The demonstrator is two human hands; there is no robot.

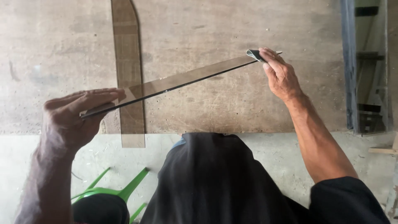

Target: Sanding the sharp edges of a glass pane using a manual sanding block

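Glass strip (182,81) held edge-up over the worktop (232,103), running from near left to far right. Right hand (280,74) pinches a folded abrasive pad (256,54) onto the far right end of the edge. Left hand (78,112) lies flat, fingers extended, steadying the near end. How much of the edge is finished: can't tell. Second glass strip (128,62) lies flat beneath.
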